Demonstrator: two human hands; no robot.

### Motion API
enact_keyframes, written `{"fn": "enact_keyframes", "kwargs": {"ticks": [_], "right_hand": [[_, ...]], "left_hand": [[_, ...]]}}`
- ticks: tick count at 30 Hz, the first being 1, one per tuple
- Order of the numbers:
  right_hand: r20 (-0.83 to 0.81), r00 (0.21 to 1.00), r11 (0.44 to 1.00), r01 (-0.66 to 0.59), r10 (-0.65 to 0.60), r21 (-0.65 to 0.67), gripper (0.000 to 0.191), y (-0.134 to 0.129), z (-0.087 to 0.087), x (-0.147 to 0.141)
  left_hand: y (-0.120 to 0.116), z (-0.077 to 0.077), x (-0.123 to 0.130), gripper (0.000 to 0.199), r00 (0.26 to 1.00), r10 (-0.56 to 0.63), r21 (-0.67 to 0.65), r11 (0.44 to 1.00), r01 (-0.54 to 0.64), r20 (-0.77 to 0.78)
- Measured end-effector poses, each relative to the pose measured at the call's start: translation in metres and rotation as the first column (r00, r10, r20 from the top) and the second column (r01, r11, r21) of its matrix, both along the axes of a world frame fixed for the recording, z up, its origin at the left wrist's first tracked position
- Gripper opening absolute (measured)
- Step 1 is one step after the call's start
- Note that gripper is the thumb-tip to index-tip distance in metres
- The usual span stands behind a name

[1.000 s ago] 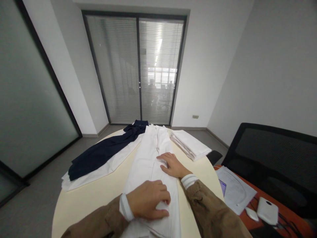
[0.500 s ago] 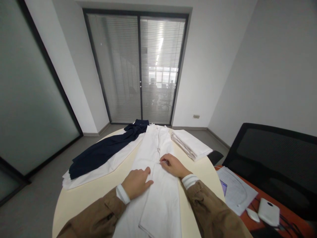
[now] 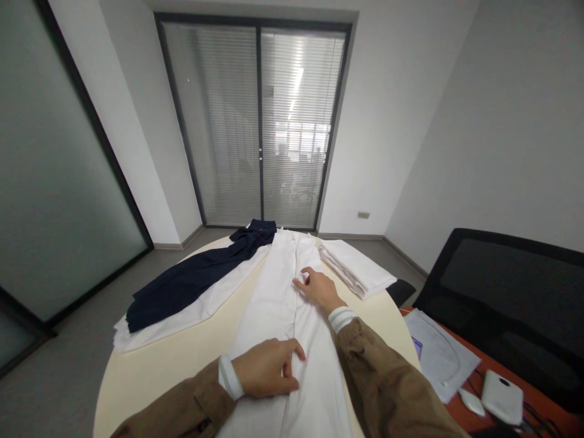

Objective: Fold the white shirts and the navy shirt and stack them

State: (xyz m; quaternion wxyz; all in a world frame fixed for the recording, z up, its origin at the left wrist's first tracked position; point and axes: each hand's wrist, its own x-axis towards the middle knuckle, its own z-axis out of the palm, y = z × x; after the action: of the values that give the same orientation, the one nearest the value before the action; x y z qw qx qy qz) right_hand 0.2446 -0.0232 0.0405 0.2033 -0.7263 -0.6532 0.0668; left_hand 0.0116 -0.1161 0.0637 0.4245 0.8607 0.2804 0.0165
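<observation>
White trousers (image 3: 267, 298) lie lengthwise down the middle of the round table, their two legs side by side with a seam line between them. My left hand (image 3: 269, 368) rests on the near part of the trousers, thumb and forefinger curved with a gap between them. Farther up, my right hand (image 3: 319, 289) is over the right leg by the middle line, thumb and forefinger apart. Neither hand shows cloth pinched in it. The trousers' near end runs out of view at the bottom.
Dark navy trousers (image 3: 191, 283) lie on another white garment (image 3: 182, 331) at the left. A folded white cloth (image 3: 358, 267) sits at the table's right edge. Beyond it are a black mesh chair (image 3: 502, 292), papers (image 3: 440, 353), a white mouse (image 3: 471, 402) and a white device (image 3: 502, 396).
My left hand has moved toward me and right, across the middle line. My right hand has slid a little farther away from me. The cloth's near fold has shifted to the right.
</observation>
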Motion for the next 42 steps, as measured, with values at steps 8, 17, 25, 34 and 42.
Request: {"fn": "enact_keyframes", "kwargs": {"ticks": [8,17,25,34,42], "right_hand": [[-0.019,1.0,0.999,0.007,-0.006,0.032,0.028,0.028,0.004,-0.021],[-0.171,0.962,0.968,-0.186,0.215,0.168,0.048,0.015,-0.021,-0.019],[0.11,0.959,0.965,-0.258,0.261,-0.037,0.068,-0.009,-0.023,-0.014],[0.042,0.911,0.905,-0.401,0.41,-0.146,0.085,-0.036,-0.005,-0.016],[-0.358,0.827,0.888,-0.461,0.433,0.009,0.057,-0.032,-0.01,-0.003]], "left_hand": [[0.002,0.002,-0.003,0.038,0.998,-0.065,0.21,0.976,0.061,0.01],[0.005,0.001,-0.003,0.03,0.997,-0.077,0.327,0.942,0.071,0.004],[0.006,-0.011,-0.007,0.089,0.97,-0.203,0.366,0.899,0.239,-0.134],[0.007,0.026,-0.014,0.049,0.938,-0.345,0.246,0.912,0.33,0.022],[0.032,0.007,0.008,0.041,0.978,-0.195,0.564,0.817,0.12,0.075]]}}
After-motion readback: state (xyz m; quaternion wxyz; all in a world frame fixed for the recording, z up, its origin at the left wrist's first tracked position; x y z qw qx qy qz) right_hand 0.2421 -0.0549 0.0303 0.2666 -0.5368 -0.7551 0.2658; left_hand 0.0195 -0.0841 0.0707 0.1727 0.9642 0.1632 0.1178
